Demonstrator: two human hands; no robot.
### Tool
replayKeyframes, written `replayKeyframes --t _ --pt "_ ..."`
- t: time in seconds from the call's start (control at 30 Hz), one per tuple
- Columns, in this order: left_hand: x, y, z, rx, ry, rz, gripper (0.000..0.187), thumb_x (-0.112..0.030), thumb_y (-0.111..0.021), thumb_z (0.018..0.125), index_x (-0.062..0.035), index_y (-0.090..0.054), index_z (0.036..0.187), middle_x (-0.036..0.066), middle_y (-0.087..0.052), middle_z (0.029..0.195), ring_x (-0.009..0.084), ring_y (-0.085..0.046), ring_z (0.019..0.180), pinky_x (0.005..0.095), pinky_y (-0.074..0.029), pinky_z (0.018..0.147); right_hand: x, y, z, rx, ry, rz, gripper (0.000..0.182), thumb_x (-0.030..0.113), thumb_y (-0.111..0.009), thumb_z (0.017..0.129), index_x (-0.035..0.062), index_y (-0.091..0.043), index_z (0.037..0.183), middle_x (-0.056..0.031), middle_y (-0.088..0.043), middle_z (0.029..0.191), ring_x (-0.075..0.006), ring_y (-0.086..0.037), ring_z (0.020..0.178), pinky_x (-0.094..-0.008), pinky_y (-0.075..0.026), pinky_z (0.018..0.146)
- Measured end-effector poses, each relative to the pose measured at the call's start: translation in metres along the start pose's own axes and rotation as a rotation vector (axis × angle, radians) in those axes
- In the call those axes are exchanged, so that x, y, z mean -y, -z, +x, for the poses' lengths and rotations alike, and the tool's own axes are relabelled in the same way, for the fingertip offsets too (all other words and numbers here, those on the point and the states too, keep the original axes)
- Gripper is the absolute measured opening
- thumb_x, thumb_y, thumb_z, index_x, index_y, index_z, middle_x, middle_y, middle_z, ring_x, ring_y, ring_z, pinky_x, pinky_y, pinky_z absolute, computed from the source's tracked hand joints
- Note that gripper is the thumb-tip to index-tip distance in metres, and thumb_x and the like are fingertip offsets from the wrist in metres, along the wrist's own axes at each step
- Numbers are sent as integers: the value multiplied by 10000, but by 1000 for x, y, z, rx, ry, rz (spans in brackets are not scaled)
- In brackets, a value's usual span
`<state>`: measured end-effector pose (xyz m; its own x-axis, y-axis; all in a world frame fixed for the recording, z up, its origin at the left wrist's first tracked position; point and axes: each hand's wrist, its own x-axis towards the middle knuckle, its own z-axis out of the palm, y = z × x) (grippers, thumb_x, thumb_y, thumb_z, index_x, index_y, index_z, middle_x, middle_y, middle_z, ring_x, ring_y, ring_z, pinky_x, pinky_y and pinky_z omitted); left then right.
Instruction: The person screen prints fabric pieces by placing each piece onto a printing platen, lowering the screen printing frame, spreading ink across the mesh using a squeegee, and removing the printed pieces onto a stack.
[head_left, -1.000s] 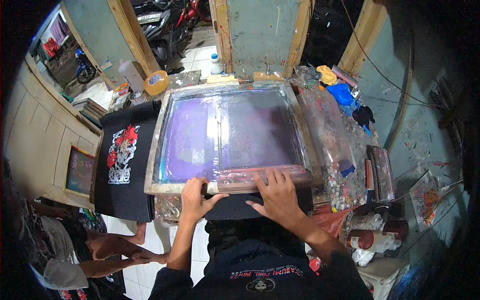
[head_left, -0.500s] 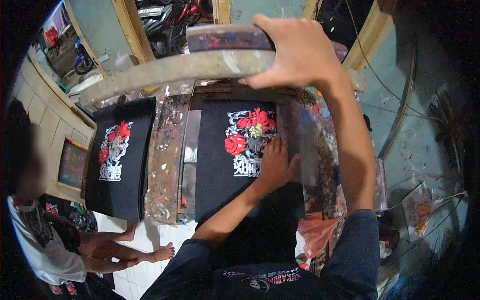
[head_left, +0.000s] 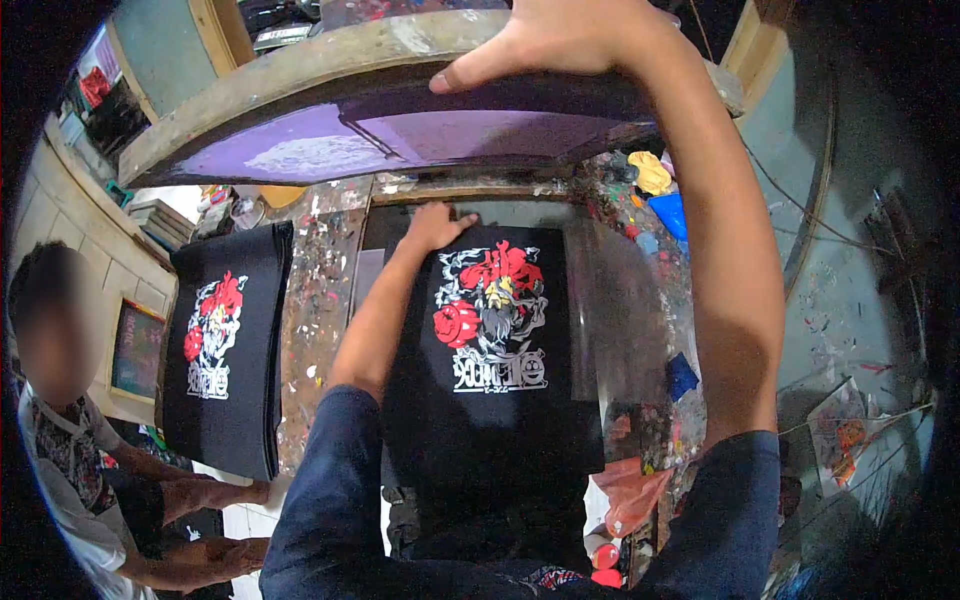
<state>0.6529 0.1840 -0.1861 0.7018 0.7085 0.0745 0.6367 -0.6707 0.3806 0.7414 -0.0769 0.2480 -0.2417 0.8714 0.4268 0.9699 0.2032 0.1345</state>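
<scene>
Head view: gripping stiff-looking screen point(head_left: 425, 130) with right fingers point(head_left: 468, 73); at left fingers point(head_left: 431, 212), pinch unclear, probably soft cloth point(head_left: 490, 340), best held by corners.

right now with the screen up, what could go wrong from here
The raised screen might drop onto the left hand if the right hand loses its hold on the edge. The left hand could also brush the nearby print and smudge it, if it is wet.
</scene>
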Motion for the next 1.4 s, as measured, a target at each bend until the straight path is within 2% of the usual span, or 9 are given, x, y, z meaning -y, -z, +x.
replayKeyframes --t 0.23,0.33,0.57,0.8,1.0,1.13,1.27,1.33,1.4 --pt "3 -9 -5 -287 -221 -9 686 -701 -650 851 -41 -757 1006 269 -737 997 452 -696 986 541 -514 946 -3 0 7 -32 8 -29 980 696 -805 581 -78 -712 1175 -320 -713 1157 -433 -701 1086 -446 -548 974" --pt "0 1 -1 -15 -72 -14 764 -734 -638 839 -29 -757 1106 277 -737 1073 456 -695 1032 531 -506 986 -16 -13 18 -75 20 -57 1002 704 -804 575 -89 -706 1180 -325 -709 1164 -435 -698 1094 -448 -546 979" --pt "27 -27 33 -75 -41 -105 646 -617 -718 852 6 -757 1021 263 -747 1013 447 -703 1038 509 -546 910 -3 4 13 19 -39 -36 1054 719 -795 557 -103 -688 1209 -328 -709 1170 -432 -701 1095 -444 -546 982" --pt "-42 89 -76 -274 -266 56 469 -468 -658 965 -20 -750 1070 270 -734 953 450 -717 933 529 -550 864 -16 6 16 -5 -33 -28 1059 726 -803 570 -92 -683 1232 -327 -696 1212 -435 -684 1130 -439 -537 996" --pt "-17 264 -280 -523 195 55 384 -356 -665 1001 24 -716 976 286 -683 847 457 -707 829 471 -531 727 -105 38 -14 -188 56 -101 1035 617 -874 604 -56 -613 1346 -286 -668 1292 -381 -657 1200 -427 -509 1034" --pt "124 319 -410 -786 462 179 441 -399 -665 997 35 -727 1041 284 -714 924 428 -728 895 440 -543 774 -136 18 10 -311 123 -95 1059 534 -905 633 -24 -544 1457 -254 -633 1370 -340 -623 1274 -416 -474 1087" --pt "214 313 -459 -658 723 369 450 -414 -630 1011 10 -709 1136 262 -741 1050 410 -724 992 477 -558 868 -145 17 8 -300 57 -139 1061 539 -904 649 -29 -534 1465 -244 -632 1378 -320 -615 1280 -405 -457 1102" --pt "186 278 -412 -841 416 941 431 -377 -659 983 19 -694 1152 248 -737 1050 402 -718 988 483 -559 856 -98 45 -3 -148 -38 -76 974 586 -899 589 -45 -644 1285 -253 -699 1245 -349 -675 1149 -415 -509 1017" --pt "66 238 -325 -790 86 465 407 -325 -703 938 35 -701 1127 228 -735 1029 411 -706 954 492 -553 853 -76 59 -8 -53 -73 15 951 629 -880 567 -68 -697 1188 -272 -730 1179 -374 -706 1087 -421 -535 972"
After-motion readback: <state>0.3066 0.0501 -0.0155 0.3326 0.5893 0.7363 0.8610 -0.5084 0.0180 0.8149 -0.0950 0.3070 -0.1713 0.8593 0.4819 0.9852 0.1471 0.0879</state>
